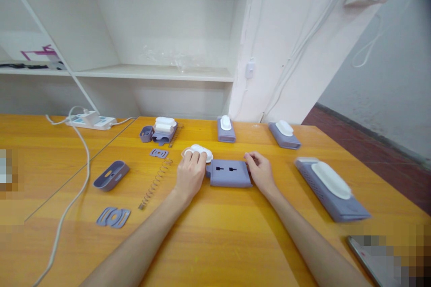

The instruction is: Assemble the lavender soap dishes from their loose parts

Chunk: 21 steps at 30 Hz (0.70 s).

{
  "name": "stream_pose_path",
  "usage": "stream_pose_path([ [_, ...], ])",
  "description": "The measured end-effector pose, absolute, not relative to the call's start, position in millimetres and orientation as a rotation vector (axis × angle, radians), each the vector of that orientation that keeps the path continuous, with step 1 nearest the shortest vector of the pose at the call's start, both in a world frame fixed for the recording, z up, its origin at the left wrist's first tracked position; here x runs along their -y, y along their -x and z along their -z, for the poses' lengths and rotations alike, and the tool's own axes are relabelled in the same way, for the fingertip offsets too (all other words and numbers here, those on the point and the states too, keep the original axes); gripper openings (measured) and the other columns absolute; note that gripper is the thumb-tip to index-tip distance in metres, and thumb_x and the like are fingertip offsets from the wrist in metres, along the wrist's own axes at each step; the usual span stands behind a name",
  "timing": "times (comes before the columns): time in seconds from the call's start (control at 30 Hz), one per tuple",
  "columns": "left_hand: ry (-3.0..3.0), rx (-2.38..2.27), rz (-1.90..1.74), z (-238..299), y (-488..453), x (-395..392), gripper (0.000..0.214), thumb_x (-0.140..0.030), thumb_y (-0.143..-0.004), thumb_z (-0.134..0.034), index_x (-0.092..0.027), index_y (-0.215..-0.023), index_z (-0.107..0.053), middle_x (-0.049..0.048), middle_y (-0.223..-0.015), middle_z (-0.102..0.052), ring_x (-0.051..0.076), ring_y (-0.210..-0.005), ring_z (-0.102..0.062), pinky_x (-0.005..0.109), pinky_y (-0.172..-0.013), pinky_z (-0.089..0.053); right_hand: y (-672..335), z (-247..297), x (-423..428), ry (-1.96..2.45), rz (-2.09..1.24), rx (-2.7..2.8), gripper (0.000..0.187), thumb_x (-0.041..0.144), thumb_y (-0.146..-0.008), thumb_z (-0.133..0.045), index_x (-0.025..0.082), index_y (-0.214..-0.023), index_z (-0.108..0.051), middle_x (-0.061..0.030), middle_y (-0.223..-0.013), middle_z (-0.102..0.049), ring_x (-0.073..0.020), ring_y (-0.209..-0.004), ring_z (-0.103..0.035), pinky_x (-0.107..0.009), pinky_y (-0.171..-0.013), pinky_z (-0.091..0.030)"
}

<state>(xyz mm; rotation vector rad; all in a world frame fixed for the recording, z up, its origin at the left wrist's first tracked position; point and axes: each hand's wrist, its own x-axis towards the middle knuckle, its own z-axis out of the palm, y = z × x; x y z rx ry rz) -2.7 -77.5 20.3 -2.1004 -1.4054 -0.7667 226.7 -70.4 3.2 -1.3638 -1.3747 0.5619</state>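
Slotted box (230, 174) lies flat at mid-table, its two slots facing up, between the wearer's hands. From left: a power strip (107, 123) sits at the far left with a plug in it; nearer lies a hollow tray (113, 179), the hole in its floor visible, with a flat plate (113, 217) on its near side and a spring (155, 184) to the right. Far beyond these, a small cup (146, 133) stands beside a box bearing white pieces (164, 124); the cup's contents are too small to verify. On the far shelf (155, 72) rests clear wrap (182, 59). Left hand (191, 172) has its fingers bent and close together at the near edge of a white piece (204, 151); whether they grip it cannot be told. Right hand (261, 171) is at the box's right end, fingers curled; contact cannot be confirmed. Capped boxes (332, 179) stand to the right. Step in hand, in this inspector's judgement: bringing white piece and slotted box together. Next move would call for steadying the box and lining the piece up with the slots.
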Motion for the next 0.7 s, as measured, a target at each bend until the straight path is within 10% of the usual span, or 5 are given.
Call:
stream_pose_path([
  [0.47, 2.489, 0.624, 0.986, -20.1, -9.6, 89.7, 0.007, -0.019, -0.086, -0.053, -0.017, -0.091, -0.057, 0.0032, -0.074, -0.055, 0.016, -0.076, -0.054, 0.029, -0.069, -0.045, -221.8, -6.4, 76.8, 1.381, -0.325, 1.563, 0.028, 0.040, -0.087, -0.047, 0.019, -0.072, -0.057, -0.0005, -0.066, -0.056, -0.0148, -0.062, -0.052, -0.026, -0.060, -0.039],
  [0.7, 2.588, 0.566, 1.110, -15.7, -13.9, 91.4, 0.024, -0.014, -0.083, -0.055, -0.018, -0.106, -0.053, 0.0099, -0.103, -0.058, 0.022, -0.105, -0.052, 0.037, -0.088, -0.048, -217.2, -20.1, 89.3, 1.181, -0.057, 1.752, 0.028, 0.034, -0.083, -0.051, 0.020, -0.107, -0.058, -0.0103, -0.104, -0.057, -0.0239, -0.102, -0.053, -0.038, -0.089, -0.042],
])
